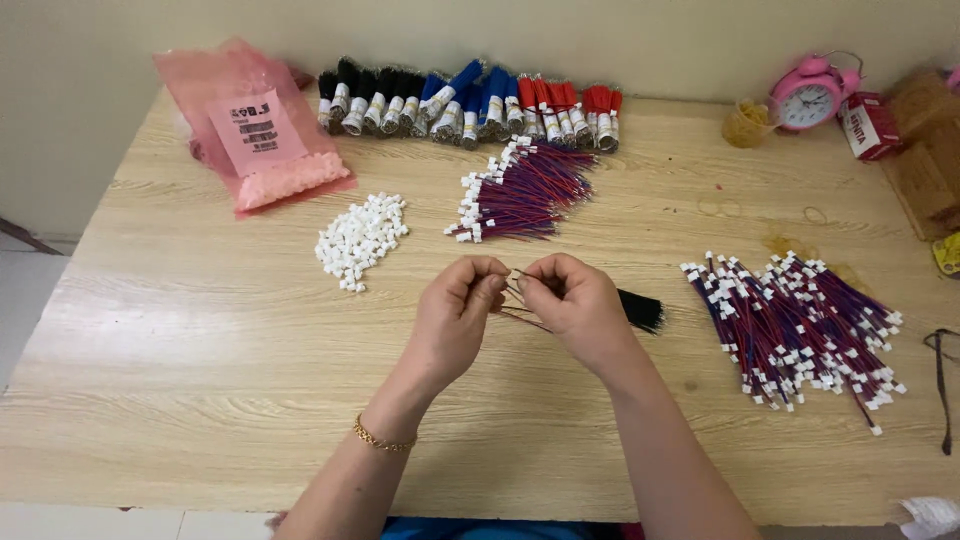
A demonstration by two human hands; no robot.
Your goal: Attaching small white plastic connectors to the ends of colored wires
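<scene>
Nearest to me, over the middle of the table (150,420), my two hands met with their fingertips almost touching. My left hand (455,315), a gold bracelet (380,438) on its wrist, was pinched shut with thumb and fingers on the ends of a few thin red and dark wires (520,308). My right hand (578,305) was curled shut over the same wires, and a black brush-like bundle end (640,310) stuck out from behind it toward the right edge.

Toward the right edge lay a wide heap of red-and-blue wires with white connectors (795,335). Farther out, left of centre, sat a small pile of loose white connectors (360,240), and beyond my hands a smaller sheaf of connector-tipped wires (520,190).

At the far left corner a pink plastic bag (250,125) lay flat, holding a band of small white pieces along its lower end. Along the far edge ran a row of taped wire bundles (470,100), black, then blue, then red. By the far right corner stood a pink alarm clock (810,95), a small yellowish cup (745,122) just left of it, whose contents I could not tell, and a red box (870,125) on its right.
</scene>
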